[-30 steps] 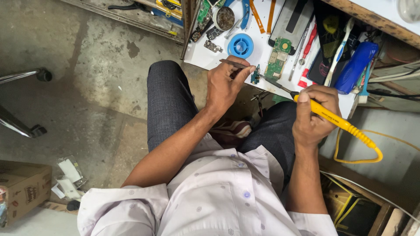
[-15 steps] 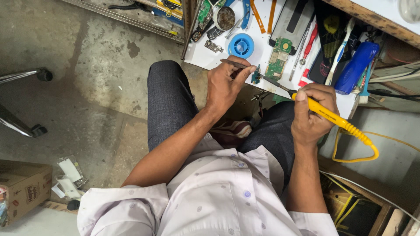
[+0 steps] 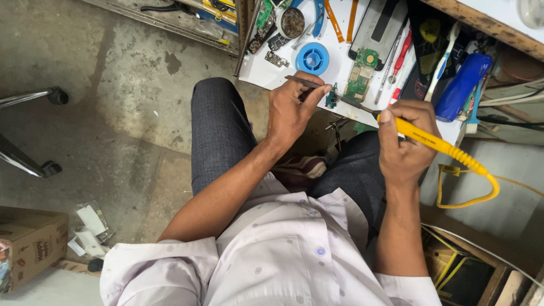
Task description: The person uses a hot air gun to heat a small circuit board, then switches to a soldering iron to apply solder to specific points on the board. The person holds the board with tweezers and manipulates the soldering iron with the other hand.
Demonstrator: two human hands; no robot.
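A: Nearest, what does each hand grip?

B: Right hand [image 3: 403,148]: closed in a fist around the yellow soldering iron [image 3: 432,142], thumb laid along the handle. Its yellow cord [image 3: 475,190] loops away to the right. Left hand [image 3: 292,110]: fingers pinched shut on metal tweezers [image 3: 303,83].

A: Where do the two tools meet?

B: At the small circuit board [image 3: 331,97], which sits on the near edge of the white work surface [image 3: 258,71], just beside the left fingertips. The iron's dark tip points left toward that board; actual contact cannot be confirmed.

A: And farther out?

B: A larger green circuit board [image 3: 361,79] lies just beyond the small one. Left of it sits a blue solder spool [image 3: 312,58]. At far right lies a blue cylindrical bottle [image 3: 462,86]; a red-handled screwdriver [image 3: 401,58] lies between it and the green board.
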